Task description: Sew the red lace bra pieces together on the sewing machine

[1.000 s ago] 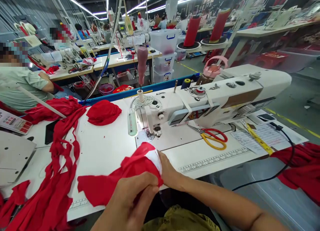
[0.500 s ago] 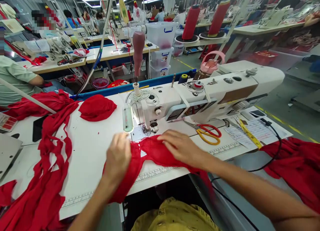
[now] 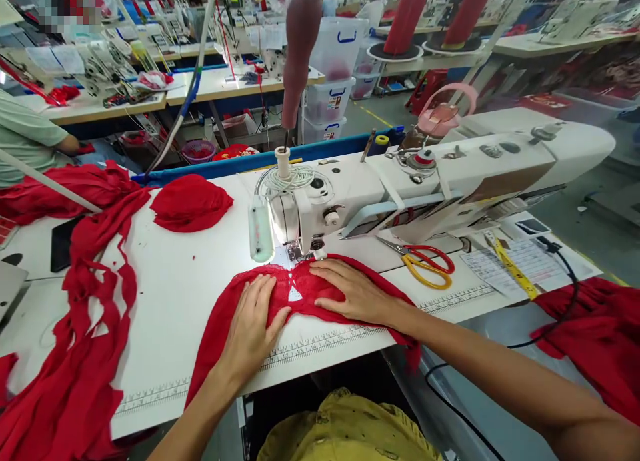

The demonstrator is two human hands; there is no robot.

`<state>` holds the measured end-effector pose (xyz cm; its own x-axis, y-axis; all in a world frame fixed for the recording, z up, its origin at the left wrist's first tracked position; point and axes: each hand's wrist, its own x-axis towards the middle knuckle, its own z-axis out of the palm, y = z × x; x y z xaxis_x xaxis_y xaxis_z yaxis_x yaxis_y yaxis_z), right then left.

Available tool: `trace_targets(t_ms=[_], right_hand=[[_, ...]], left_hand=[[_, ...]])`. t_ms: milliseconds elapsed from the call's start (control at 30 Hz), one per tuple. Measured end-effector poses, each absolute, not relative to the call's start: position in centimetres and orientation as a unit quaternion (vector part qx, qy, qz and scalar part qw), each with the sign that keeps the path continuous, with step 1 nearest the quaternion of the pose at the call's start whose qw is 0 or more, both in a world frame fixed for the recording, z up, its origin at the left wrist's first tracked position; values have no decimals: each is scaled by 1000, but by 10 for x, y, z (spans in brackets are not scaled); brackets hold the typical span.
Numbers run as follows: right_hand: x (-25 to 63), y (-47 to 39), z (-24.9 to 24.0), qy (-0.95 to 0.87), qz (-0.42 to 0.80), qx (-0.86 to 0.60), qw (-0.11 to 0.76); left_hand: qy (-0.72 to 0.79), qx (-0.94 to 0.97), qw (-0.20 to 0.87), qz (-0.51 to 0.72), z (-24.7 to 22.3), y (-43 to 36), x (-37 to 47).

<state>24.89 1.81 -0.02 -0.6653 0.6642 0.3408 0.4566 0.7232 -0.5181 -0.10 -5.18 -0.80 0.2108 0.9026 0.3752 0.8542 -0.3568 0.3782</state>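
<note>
A red bra point(image 3: 295, 268) with a lacy edge lies spread on the white sewing table, with a small triangular gap at its middle. Flat on its left cup rests my left hand point(image 3: 255, 318), fingers extended and thumb out. My right hand point(image 3: 350, 291) presses on the right cup, its fingers also stretched out and slightly apart. The upper middle of the bra reaches the presser foot point(image 3: 299, 249) of the white sewing machine point(image 3: 430, 181). Whether the lace is under the foot is hard to make out.
Right of the hands lie scissors point(image 3: 425, 261), a yellow tape measure point(image 3: 515, 268) and papers point(image 3: 480, 264). A red cloth pile point(image 3: 193, 203) and long red strips point(image 3: 95, 314) cover parts of the left side. A pink screwdriver handle point(image 3: 301, 54) stands upright behind the needle area.
My left hand has gone from closed fingers at the bra's edge to lying flat on it. The bra is spread flatter and nearer the presser foot. The view has shifted slightly.
</note>
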Motion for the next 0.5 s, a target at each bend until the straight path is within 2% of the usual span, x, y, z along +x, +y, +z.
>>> trace_targets(t_ms=[167,367,500], right_hand=[[223,14,5,-861,247,-275,350],[219,24,-9,-891,232,-288,262],[225,22,-10,-896,209,-306,244]], left_hand=[[563,750,43,345,-5,-50,13],[569,788,22,236,-23,-46,9],[573,791,25,214,-23,-49,6]])
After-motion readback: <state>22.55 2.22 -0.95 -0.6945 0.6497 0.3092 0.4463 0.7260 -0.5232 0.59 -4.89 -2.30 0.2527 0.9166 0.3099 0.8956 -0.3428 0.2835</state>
